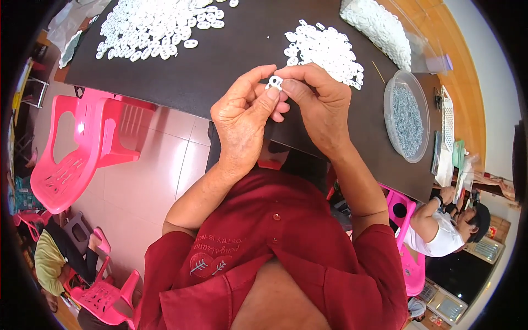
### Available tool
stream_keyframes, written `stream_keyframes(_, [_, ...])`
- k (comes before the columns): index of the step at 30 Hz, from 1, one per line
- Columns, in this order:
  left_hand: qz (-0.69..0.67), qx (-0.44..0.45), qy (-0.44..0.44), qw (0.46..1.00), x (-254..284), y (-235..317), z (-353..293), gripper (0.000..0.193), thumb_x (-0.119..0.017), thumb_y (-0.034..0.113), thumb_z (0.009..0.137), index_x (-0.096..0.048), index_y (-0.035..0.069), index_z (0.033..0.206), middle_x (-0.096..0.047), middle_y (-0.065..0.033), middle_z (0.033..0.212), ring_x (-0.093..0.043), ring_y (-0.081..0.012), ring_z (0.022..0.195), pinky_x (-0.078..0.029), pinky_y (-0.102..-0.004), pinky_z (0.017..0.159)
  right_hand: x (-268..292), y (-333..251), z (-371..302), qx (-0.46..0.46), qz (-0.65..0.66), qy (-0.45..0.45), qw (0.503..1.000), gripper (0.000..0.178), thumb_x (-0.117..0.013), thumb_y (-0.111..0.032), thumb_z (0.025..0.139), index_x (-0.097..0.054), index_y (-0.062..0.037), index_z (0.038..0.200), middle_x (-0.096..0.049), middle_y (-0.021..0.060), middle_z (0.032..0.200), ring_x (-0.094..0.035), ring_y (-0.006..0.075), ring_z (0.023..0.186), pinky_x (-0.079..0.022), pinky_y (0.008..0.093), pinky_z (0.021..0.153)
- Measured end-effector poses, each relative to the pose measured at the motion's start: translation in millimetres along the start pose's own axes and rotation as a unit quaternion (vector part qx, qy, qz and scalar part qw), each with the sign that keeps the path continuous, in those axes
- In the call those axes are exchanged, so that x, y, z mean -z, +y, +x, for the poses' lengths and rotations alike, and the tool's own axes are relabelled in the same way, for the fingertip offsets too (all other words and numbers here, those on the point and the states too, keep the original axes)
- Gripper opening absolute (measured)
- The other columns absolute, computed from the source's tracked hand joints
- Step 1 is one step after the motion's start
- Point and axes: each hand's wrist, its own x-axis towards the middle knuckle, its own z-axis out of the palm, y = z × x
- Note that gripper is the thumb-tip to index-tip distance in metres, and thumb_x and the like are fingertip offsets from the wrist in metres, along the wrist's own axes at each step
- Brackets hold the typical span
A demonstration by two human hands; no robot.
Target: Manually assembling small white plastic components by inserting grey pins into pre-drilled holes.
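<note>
At the table's near edge, my left hand (pixel 241 118) and my right hand (pixel 325 107) meet, each with thumb and fingers closed on small white plastic pieces (pixel 275 81). A dark hole shows in the upper piece. How the pieces fit together is mostly hidden by my fingertips. Just beyond my right hand lies a heap of small white pieces (pixel 324 52). Farther left on the table spreads a larger heap of white oval pieces with holes (pixel 151 27).
Right of my hands, a round clear tub (pixel 388 121) contains many small silvery metal parts. A clear bin (pixel 421 52) of white pieces stands at the far right of the dark table (pixel 242 49). Pink chairs (pixel 69 148) stand left. Other people sit at lower left and right.
</note>
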Motion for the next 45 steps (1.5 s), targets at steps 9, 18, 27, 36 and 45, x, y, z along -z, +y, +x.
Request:
stream_keyframes(9, [0.003, 0.014, 0.012, 1.0, -0.3, 2.2, 0.8, 0.024, -0.055, -0.004, 0.086, -0.058, -0.006, 0.11, -0.061, -0.0076, 0.075, -0.059, -0.0106, 0.065, -0.051, -0.0217, 0.059, 2.5, -3.2, -1.0, -0.001, -0.047, 0.008, 0.999, 0.016, -0.06, 0.003, 0.08, -0.064, -0.0003, 0.095, -0.061, 0.0013, 0.08, -0.056, 0.0068, 0.072, -0.046, 0.0214, 0.065])
stream_keyframes(18, [-0.076, 0.074, 0.053, 0.993, -6.8, 12.9, 2.4, 0.021, -0.055, -0.001, 0.087, -0.057, -0.01, 0.106, -0.066, -0.0147, 0.087, -0.063, -0.0138, 0.069, -0.052, -0.0231, 0.063, 3.2, 5.6, 1.3, 0.213, -0.231, -0.004, 0.949, 0.037, -0.067, 0.004, 0.067, -0.062, -0.0056, 0.102, -0.06, 0.0065, 0.09, -0.054, 0.0157, 0.071, -0.045, 0.0264, 0.063])
stream_keyframes(27, [-0.024, 0.04, 0.013, 0.999, 3.5, 5.6, 0.5, 0.021, -0.059, 0.001, 0.086, -0.061, -0.007, 0.106, -0.062, -0.0063, 0.08, -0.055, -0.0096, 0.065, -0.047, -0.0211, 0.061, 3.1, 4.1, -4.1, 0.181, -0.191, 0.018, 0.964, 0.032, -0.069, 0.003, 0.067, -0.064, -0.0052, 0.097, -0.06, 0.0038, 0.085, -0.053, 0.0129, 0.071, -0.045, 0.024, 0.063])
stream_keyframes(36, [-0.006, -0.022, 0.007, 1.0, 5.4, 1.0, -2.1, 0.021, -0.061, 0.004, 0.086, -0.063, -0.005, 0.105, -0.06, -0.0036, 0.079, -0.052, -0.0078, 0.066, -0.045, -0.0195, 0.061, -0.8, 5.6, -11.0, 0.132, -0.116, 0.014, 0.984, 0.033, -0.067, 0.007, 0.071, -0.064, -0.0027, 0.102, -0.058, 0.0026, 0.085, -0.053, 0.0084, 0.07, -0.043, 0.0219, 0.065])
stream_keyframes(45, [-0.003, -0.069, 0.032, 0.997, 1.0, -3.0, -4.8, 0.02, -0.058, 0.006, 0.089, -0.061, -0.004, 0.106, -0.057, -0.0013, 0.079, -0.051, -0.0066, 0.069, -0.045, -0.0194, 0.064, -7.5, 5.7, -17.0, 0.097, -0.044, 0.006, 0.994, 0.03, -0.061, 0.01, 0.077, -0.061, 0.0032, 0.107, -0.057, 0.0062, 0.092, -0.054, 0.009, 0.071, -0.045, 0.0218, 0.066])
